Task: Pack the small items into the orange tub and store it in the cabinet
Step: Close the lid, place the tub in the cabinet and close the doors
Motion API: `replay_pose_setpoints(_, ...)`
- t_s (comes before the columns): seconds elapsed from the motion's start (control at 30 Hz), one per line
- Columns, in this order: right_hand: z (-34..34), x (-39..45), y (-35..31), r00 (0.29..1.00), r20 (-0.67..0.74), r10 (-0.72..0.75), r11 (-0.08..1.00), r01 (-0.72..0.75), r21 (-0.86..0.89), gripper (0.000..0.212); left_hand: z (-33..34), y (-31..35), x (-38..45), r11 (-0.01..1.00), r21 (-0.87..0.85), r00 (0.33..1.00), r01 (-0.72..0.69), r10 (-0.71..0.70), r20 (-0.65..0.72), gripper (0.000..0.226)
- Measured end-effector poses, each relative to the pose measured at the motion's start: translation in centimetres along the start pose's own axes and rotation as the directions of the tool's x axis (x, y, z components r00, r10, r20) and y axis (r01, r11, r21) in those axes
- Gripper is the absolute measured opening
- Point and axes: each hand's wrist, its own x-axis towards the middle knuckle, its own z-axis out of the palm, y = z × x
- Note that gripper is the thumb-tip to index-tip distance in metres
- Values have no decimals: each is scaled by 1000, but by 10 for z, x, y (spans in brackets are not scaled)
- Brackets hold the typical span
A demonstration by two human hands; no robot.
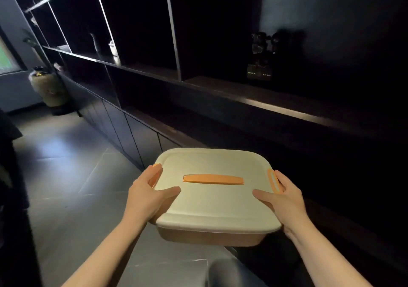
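I carry the orange tub (217, 200) in the air between my left hand (146, 196) and right hand (287, 200), fingers (261, 195) clenched on its two sides, thumbs on the cream lid (212, 207). It feels stiff, smooth plastic, probably light, so I grasp under the rim near the side clips (274, 180); the dark cabinet (132, 127) waits beyond my fingers.

The scene is dim, with daylight entering from a pale window (4, 59) at the far left and spreading a soft sheen across the grey tiled floor (66, 165). The tall black open-shelf cabinet (136, 32) sinks into near-black shadow on the right, where a dark glossy figurine (261, 55) looks smeared and unreadable. Its thin metal uprights bow from wide-angle distortion, while the cream plastic lid with an orange handle (212, 202) is the brightest, sharpest surface.
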Motion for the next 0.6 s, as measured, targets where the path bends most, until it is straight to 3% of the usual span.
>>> replay_pose_setpoints(0.07, 14, 8, 0, 998, -55, 8, 1000, -6, 23, 81, -2, -1, 30, 999, -4, 998, -35, 35, 44, 82)
replay_pose_setpoints(0.23, 27, 37, -2, 984, -179, -2, 1000, -4, -30, 92, 16, -10, 82, 995, -85, 989, -43, 54, 137, 83)
replay_pose_setpoints(0.4, 35, 75, 1, 969, -248, -12, 998, -2, -57, 73, 46, -17, 129, 992, -118, 985, -42, 61, 164, 84)
replay_pose_setpoints(0.6, 49, 133, 9, 960, -279, 9, 999, -20, -38, 71, 74, -19, 196, 991, -123, 971, -47, 74, 228, 83)
